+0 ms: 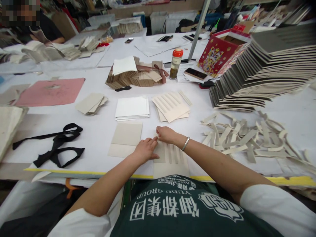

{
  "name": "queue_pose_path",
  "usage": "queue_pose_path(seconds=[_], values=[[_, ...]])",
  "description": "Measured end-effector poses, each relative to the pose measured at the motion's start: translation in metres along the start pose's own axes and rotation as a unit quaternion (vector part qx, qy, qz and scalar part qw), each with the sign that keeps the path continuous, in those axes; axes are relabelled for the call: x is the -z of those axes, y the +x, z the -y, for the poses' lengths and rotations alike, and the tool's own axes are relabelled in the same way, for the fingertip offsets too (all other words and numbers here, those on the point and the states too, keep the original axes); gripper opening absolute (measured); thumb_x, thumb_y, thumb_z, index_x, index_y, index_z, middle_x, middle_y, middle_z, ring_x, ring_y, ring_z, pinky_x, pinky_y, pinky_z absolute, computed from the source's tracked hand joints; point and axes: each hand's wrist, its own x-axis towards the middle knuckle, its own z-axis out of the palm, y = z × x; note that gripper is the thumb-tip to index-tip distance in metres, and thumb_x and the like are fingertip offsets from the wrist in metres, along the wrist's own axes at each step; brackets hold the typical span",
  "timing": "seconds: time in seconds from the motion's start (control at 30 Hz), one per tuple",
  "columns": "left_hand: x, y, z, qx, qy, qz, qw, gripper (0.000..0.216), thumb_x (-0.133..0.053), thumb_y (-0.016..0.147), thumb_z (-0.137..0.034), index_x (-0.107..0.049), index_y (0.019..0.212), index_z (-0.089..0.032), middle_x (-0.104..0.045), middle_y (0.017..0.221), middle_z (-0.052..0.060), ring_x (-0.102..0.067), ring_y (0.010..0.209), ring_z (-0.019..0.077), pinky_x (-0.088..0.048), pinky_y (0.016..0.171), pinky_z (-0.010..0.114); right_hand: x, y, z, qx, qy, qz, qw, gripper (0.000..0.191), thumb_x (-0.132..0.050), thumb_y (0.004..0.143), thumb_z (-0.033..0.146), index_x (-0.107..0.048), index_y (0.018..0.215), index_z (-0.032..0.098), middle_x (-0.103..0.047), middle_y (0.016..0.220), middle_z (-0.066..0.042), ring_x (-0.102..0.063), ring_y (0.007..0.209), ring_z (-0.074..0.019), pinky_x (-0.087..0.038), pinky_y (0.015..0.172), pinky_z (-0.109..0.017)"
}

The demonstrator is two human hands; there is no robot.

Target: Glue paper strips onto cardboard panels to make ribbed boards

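Observation:
A cream card sheet with several narrow raised strips (181, 161) lies at the table's front edge, partly under my hands. My left hand (145, 149) rests at its left side, thumb apart and fingers stretched toward the sheet's far corner. Just beyond that corner, my right hand (166, 134) has its fingers closed in a pinch; whatever is in them is hidden. The fingertips of both hands nearly meet. Left of my left hand lies a grey board on a cream sheet (125, 140). Farther back are a white card stack (132, 108) and more cream strip cards (170, 105).
Loose grey-white strips (244, 136) are heaped at right, below a tall fanned board stack (266, 69). Black fabric bands (55, 144) lie left. Behind stand a red-lidded jar (175, 64), a phone (196, 73) and a red box (217, 52). A person sits far left.

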Motion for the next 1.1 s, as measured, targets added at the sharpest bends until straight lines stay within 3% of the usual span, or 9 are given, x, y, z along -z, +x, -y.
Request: queue_pose_path(seconds=[0.3, 0.47, 0.6, 0.73, 0.8, 0.97, 1.1], values=[[0.005, 0.011, -0.010, 0.002, 0.033, 0.026, 0.999, 0.055, -0.069, 0.063, -0.039, -0.048, 0.109, -0.017, -0.037, 0.133, 0.014, -0.044, 0.106, 0.0319, -0.039, 0.081, 0.040, -0.004, 0.007, -0.006, 0.007, 0.009, -0.008, 1.000, 0.027, -0.052, 0.074, 0.024, -0.049, 0.098, 0.013, -0.064, 0.092, -0.011, -0.058, 0.082, -0.0209, -0.037, 0.060, -0.025], [0.004, 0.011, -0.014, 0.015, 0.047, 0.017, 0.999, 0.059, -0.068, 0.064, -0.041, -0.044, 0.113, -0.016, -0.041, 0.129, 0.014, -0.045, 0.104, 0.0309, -0.040, 0.080, 0.038, -0.013, -0.008, -0.002, 0.022, 0.006, -0.018, 1.000, 0.023, -0.048, 0.077, 0.021, -0.049, 0.099, 0.013, -0.063, 0.093, -0.011, -0.058, 0.084, -0.0202, -0.037, 0.063, -0.024], [0.002, 0.005, -0.015, 0.029, 0.028, 0.001, 0.999, 0.058, -0.064, 0.066, -0.044, -0.043, 0.113, -0.016, -0.044, 0.126, 0.012, -0.044, 0.105, 0.0295, -0.039, 0.083, 0.038, -0.022, -0.020, 0.002, 0.021, 0.035, -0.066, 0.997, 0.022, -0.044, 0.079, 0.018, -0.047, 0.101, 0.013, -0.063, 0.090, -0.009, -0.058, 0.081, -0.0186, -0.038, 0.064, -0.024], [-0.005, -0.002, -0.011, 0.039, 0.004, -0.016, 0.999, 0.074, -0.061, 0.066, -0.048, -0.031, 0.125, -0.016, -0.046, 0.124, 0.012, -0.038, 0.113, 0.0286, -0.037, 0.086, 0.037, -0.025, -0.025, 0.006, -0.024, 0.057, -0.098, 0.993, 0.027, -0.048, 0.076, 0.016, -0.044, 0.102, 0.012, -0.062, 0.095, -0.011, -0.057, 0.084, -0.0188, -0.039, 0.067, -0.024], [-0.008, -0.004, -0.009, 0.044, -0.011, -0.024, 0.999, 0.081, -0.061, 0.065, -0.049, -0.024, 0.130, -0.016, -0.049, 0.121, 0.011, -0.038, 0.113, 0.0280, -0.037, 0.087, 0.036, -0.030, -0.038, 0.012, -0.028, 0.051, -0.086, 0.995, 0.025, -0.047, 0.076, 0.015, -0.044, 0.101, 0.012, -0.062, 0.094, -0.012, -0.057, 0.085, -0.0198, -0.038, 0.068, -0.025], [-0.011, -0.005, -0.002, 0.038, -0.048, -0.024, 0.998, 0.082, -0.061, 0.067, -0.043, -0.019, 0.133, -0.017, -0.050, 0.118, 0.009, -0.037, 0.114, 0.0256, -0.035, 0.088, 0.033, -0.052, -0.102, 0.032, 0.070, 0.107, -0.010, 0.992, 0.020, -0.046, 0.076, 0.015, -0.046, 0.096, 0.014, -0.062, 0.086, -0.008, -0.056, 0.076, -0.0161, -0.037, 0.064, -0.023], [-0.005, -0.004, -0.002, 0.025, -0.048, 0.003, 0.999, 0.080, -0.062, 0.065, -0.040, -0.023, 0.132, -0.019, -0.043, 0.126, 0.010, -0.036, 0.115, 0.0259, -0.035, 0.089, 0.032, -0.059, -0.125, 0.037, 0.043, 0.107, -0.046, 0.992, 0.018, -0.043, 0.078, 0.015, -0.046, 0.095, 0.014, -0.061, 0.087, -0.008, -0.055, 0.075, -0.0160, -0.036, 0.062, -0.024]])
